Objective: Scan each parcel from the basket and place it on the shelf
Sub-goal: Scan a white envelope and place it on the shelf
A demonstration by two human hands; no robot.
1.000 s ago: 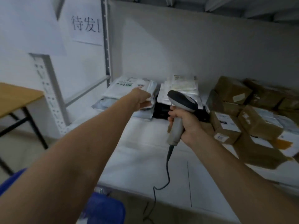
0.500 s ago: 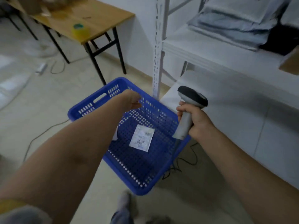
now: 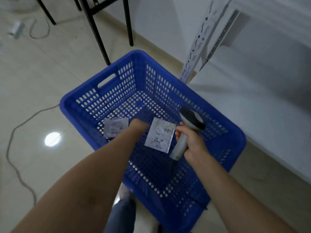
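Note:
A blue perforated basket [image 3: 70, 102] stands on the floor below me. Two flat silvery parcels with printed labels lie on its bottom: one on the left [image 3: 115, 127], one on the right [image 3: 159, 134]. My left hand [image 3: 138, 125] reaches down into the basket between the two parcels; its fingers point away from me and are hidden. My right hand [image 3: 191, 142] grips the handle of a grey barcode scanner [image 3: 193, 118], held over the basket's right side just right of the right parcel.
The white lower shelf board [image 3: 252, 101] and its perforated metal post [image 3: 198, 42] stand right of the basket. Black table legs [image 3: 94, 26] rise behind it. A cable [image 3: 16, 132] trails over the tiled floor at left. My trouser leg [image 3: 122, 214] is below the basket.
I turned from the shelf down to the basket. My left hand left the parcels on the shelf and has gone down into the basket. The right hand has kept hold of the scanner.

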